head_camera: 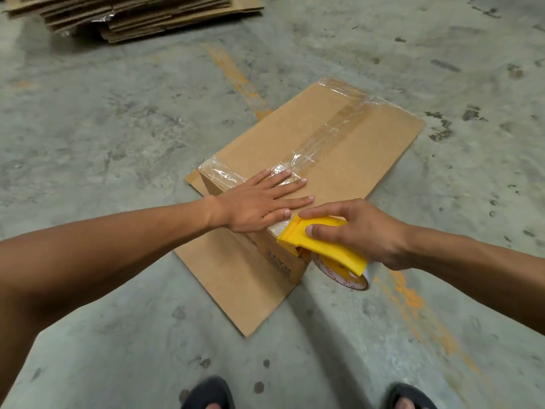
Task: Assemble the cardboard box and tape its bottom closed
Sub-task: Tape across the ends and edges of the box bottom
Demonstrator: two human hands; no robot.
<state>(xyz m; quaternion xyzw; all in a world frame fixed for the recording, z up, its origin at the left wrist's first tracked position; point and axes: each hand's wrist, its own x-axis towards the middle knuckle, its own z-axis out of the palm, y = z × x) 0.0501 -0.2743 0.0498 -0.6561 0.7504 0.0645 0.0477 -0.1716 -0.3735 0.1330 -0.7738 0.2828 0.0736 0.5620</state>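
1. Two hands work at the near end of the box. The right hand [362,231] has a full grip on the yellow tape dispenser [321,243]: its thumb lies along the near side and its forefinger reaches over the top toward the front lip.
2. That dispenser sits at the near right corner of the box [295,143], with its front lip against the top edge there. The tape roll [351,276] hangs below the hand, beside the box's near wall; red print shows on its core.
3. Flat and spread, the left hand [262,202] holds nothing. Its palm and straight fingers press down on the box top, over the near end of the tape strip [324,134].
4. Clear and wrinkled, the strip runs along the middle seam from the near end to the far end, where more tape crosses the far edge. Another band crosses the near left corner.
5. On the concrete floor [118,128] the box stands with the taped face up. One loose flap lies flat on the floor at its near left side.
6. Orange paint marks streak the floor beyond the box and to its right.
7. Flattened cardboard [132,16] is stacked at the far left of the floor, well apart from the box.
8. Dark sandals [209,394] show at the bottom edge of the view.
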